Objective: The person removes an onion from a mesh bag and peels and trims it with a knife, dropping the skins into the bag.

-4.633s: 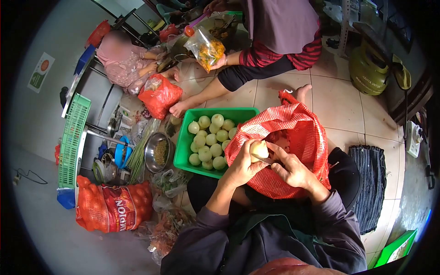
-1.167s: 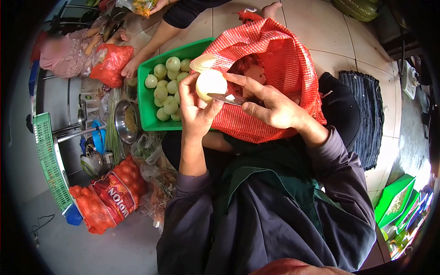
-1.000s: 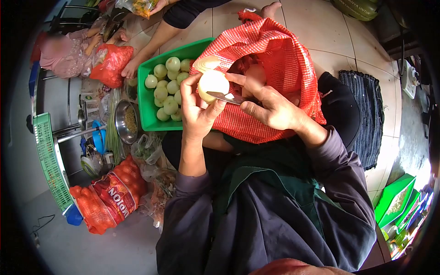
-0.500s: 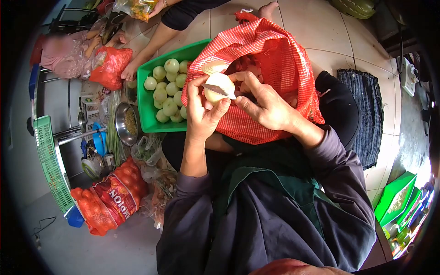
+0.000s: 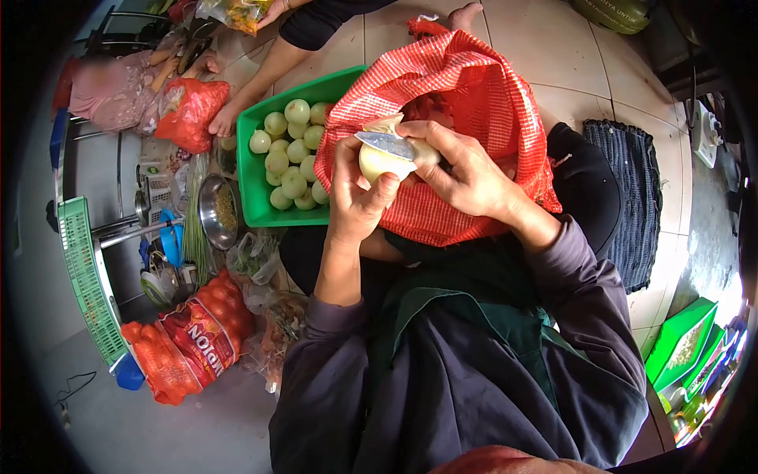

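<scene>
My left hand (image 5: 354,193) is closed around a pale onion (image 5: 380,165) in front of my chest. A knife's blade (image 5: 385,144) lies flat across the onion's top. The knife's handle is in my right hand (image 5: 472,178), whose thumb and fingers are pinched round it. A strip of loose skin (image 5: 384,124) stands up behind the blade. Beneath and beyond both hands gapes a red mesh sack (image 5: 379,91), with reddish scraps partly seen inside. Left of it, a green plastic basin (image 5: 251,183) holds several peeled onions (image 5: 294,185).
A full orange net sack (image 5: 193,340) lies at the lower left, near a metal bowl (image 5: 219,213) and plastic bags. Another person's leg (image 5: 260,83) and a seated person (image 5: 118,95) are at the upper left. A dark woven mat (image 5: 624,201) lies at right.
The blade has turned flatter and moved across the onion's top, showing more of its side. The loose skin has shifted right and folded up. My right hand has shifted slightly.
</scene>
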Tool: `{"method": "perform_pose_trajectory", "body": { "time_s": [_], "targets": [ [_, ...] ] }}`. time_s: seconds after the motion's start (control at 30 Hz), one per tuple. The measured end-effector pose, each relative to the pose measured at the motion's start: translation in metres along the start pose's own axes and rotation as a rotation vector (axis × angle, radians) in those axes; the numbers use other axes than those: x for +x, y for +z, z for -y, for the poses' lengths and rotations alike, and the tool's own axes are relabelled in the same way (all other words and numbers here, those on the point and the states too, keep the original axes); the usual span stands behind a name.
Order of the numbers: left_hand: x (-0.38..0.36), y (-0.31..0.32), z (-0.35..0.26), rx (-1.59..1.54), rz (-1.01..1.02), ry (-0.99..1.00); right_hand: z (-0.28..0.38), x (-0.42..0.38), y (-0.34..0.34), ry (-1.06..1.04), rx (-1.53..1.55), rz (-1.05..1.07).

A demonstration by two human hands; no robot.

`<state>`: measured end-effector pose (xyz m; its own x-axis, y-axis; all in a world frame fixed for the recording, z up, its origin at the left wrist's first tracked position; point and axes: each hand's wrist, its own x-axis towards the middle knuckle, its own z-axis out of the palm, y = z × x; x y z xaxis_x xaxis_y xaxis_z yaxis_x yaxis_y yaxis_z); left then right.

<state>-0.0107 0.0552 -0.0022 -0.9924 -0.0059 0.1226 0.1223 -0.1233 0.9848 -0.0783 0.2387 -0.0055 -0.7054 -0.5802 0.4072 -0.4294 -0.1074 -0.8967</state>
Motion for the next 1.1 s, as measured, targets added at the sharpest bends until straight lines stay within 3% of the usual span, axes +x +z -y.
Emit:
{"method": "perform_pose_trajectory", "body": {
  "time_s": [0.13, 0.23, 0.27, 0.37, 0.5, 0.63, 0.73, 0.9, 1.1],
  "targets": [
    [0.003, 0.007, -0.009, -0.001, -0.041, -0.033, 0.003, -0.001, -0.008, 0.116, 0.141, 0.083],
    [0.005, 0.001, -0.008, -0.038, -0.015, -0.080, -0.008, -0.001, -0.005, 0.334, 0.384, 0.078],
    [0.005, -0.009, -0.003, -0.128, 0.065, -0.086, -0.009, -0.002, -0.006, 0.362, 0.484, 0.056],
    [0.006, -0.008, -0.003, -0.247, 0.023, -0.126, -0.002, 0.000, -0.019, 0.507, 0.596, 0.150],
    [0.004, -0.012, 0.000, -0.372, -0.044, -0.186, -0.008, -0.004, -0.013, 0.237, 0.267, 0.200],
    [0.000, -0.018, 0.003, -0.442, 0.035, -0.201, -0.005, -0.003, -0.018, 0.286, 0.319, 0.289],
    [-0.003, -0.009, -0.002, -0.422, -0.017, -0.223, -0.004, -0.005, -0.017, 0.332, 0.475, 0.296],
    [-0.002, -0.010, 0.000, -0.476, -0.033, -0.246, -0.006, -0.004, -0.011, 0.227, 0.425, 0.267],
    [-0.002, -0.015, 0.003, -0.442, -0.020, -0.262, 0.006, -0.002, -0.013, 0.313, 0.339, 0.287]
  ]
}}
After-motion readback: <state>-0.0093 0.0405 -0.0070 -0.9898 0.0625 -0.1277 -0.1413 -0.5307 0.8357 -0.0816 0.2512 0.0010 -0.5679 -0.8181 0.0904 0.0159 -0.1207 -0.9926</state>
